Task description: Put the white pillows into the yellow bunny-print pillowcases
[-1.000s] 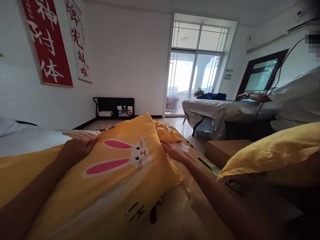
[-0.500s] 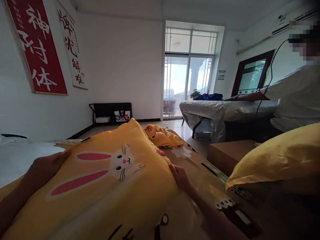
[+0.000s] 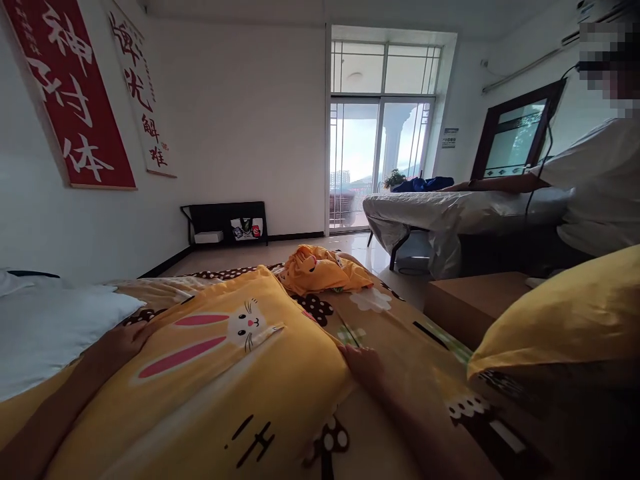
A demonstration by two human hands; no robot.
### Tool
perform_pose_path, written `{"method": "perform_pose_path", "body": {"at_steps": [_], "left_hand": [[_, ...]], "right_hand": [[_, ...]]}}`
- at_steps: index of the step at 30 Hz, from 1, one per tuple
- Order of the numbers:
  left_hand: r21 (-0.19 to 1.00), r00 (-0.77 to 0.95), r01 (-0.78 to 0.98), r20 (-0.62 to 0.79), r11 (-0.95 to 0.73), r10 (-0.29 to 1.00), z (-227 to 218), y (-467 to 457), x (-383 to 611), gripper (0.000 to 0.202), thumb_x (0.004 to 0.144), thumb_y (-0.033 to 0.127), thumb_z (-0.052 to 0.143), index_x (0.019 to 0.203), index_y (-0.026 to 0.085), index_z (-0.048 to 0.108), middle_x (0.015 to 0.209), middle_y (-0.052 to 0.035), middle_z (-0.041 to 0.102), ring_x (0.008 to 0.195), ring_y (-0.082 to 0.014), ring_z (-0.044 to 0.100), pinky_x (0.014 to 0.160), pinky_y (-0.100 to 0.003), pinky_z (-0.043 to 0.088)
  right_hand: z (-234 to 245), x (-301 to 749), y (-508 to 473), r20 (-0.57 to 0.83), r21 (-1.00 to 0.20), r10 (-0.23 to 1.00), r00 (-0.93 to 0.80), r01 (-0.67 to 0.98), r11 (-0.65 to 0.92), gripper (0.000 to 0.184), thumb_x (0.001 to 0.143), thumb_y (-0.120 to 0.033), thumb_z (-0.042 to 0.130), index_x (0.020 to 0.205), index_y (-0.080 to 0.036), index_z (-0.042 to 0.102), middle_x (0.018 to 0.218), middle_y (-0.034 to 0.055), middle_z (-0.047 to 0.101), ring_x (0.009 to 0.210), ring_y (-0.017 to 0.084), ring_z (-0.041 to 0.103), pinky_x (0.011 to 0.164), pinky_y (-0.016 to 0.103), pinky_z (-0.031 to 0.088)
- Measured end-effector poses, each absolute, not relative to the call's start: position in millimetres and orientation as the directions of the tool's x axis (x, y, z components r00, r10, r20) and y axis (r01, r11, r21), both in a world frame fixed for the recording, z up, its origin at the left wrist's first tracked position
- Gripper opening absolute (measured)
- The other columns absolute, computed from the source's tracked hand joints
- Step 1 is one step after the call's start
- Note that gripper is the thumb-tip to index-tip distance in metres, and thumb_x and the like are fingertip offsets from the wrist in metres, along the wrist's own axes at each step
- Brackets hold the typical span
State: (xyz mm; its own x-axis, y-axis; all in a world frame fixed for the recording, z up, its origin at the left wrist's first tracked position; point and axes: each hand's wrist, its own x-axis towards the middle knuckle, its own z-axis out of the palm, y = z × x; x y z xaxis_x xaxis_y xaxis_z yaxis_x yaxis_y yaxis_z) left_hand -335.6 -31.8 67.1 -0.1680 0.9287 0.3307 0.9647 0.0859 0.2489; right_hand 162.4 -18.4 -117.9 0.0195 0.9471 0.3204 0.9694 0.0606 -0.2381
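Note:
A yellow pillow printed with a white rabbit with pink ears lies before me on the patterned bedsheet. Its left edge is gripped by my left hand, fingers closed at the cloth. On the opposite side my right hand pinches the pillow's right edge, and its fingertips are partly hidden. Beyond the pillow's far corner sits a crumpled orange-yellow printed cloth.
At the left lies a white pillow. Another yellow pillow juts in at the right, by a cardboard box. A person in a white top stands at a plastic-covered table. A low black rack stands by the wall.
The rabbit pillow has lowered and flattened toward the bed, with both hands still on its edges. More of the bedsheet and the white pillow now shows.

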Motion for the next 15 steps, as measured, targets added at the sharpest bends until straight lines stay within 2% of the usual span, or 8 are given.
{"method": "perform_pose_path", "body": {"at_steps": [6, 10, 13, 15], "left_hand": [[0.244, -0.17, 0.965, 0.308, 0.094, 0.936, 77, -43, -337, 0.044, 0.089, 0.045, 0.026, 0.079, 0.023, 0.062, 0.07, 0.0006, 0.065, 0.074, -0.0217, 0.061, 0.066, -0.023, 0.038], [0.202, -0.108, 0.978, 0.255, 0.056, 0.961, 85, -58, -333, 0.043, 0.09, 0.045, 0.024, 0.087, 0.021, 0.06, 0.078, 0.0011, 0.066, 0.079, -0.0177, 0.06, 0.068, -0.019, 0.037], [0.169, -0.097, 0.984, 0.28, 0.05, 0.955, 86, -63, -331, 0.048, 0.092, 0.045, 0.02, 0.09, 0.019, 0.06, 0.081, -0.0005, 0.066, 0.079, -0.0164, 0.06, 0.067, -0.017, 0.035], [0.16, -0.1, 0.986, 0.3, 0.053, 0.949, 85, -62, -330, 0.047, 0.091, 0.045, 0.021, 0.089, 0.019, 0.061, 0.078, 0.0003, 0.066, 0.077, -0.0157, 0.06, 0.066, -0.016, 0.035]], "right_hand": [[-105, 159, -25, 0.32, -0.093, 0.947, -0.011, 0.995, 0.043, 0.042, 0.096, -0.037, 0.036, 0.082, -0.02, 0.072, 0.078, 0.0134, 0.072, 0.075, 0.024, 0.068, 0.079, 0.037, 0.044], [-88, 165, -27, 0.346, -0.066, 0.938, 0.037, 0.998, -0.015, 0.032, 0.093, -0.028, 0.042, 0.082, -0.018, 0.071, 0.077, 0.0132, 0.07, 0.077, 0.025, 0.067, 0.076, 0.039, 0.043], [-62, 153, -33, 0.436, -0.073, 0.898, 0.062, 0.997, -0.033, 0.026, 0.092, -0.028, 0.045, 0.096, -0.016, 0.068, 0.104, 0.0168, 0.068, 0.1, 0.027, 0.061, 0.086, 0.043, 0.04], [-39, 129, -48, 0.554, -0.108, 0.832, -0.043, 0.986, 0.123, 0.027, 0.094, -0.029, 0.044, 0.109, -0.019, 0.064, 0.124, 0.014, 0.06, 0.114, 0.025, 0.054, 0.095, 0.042, 0.036]]}}
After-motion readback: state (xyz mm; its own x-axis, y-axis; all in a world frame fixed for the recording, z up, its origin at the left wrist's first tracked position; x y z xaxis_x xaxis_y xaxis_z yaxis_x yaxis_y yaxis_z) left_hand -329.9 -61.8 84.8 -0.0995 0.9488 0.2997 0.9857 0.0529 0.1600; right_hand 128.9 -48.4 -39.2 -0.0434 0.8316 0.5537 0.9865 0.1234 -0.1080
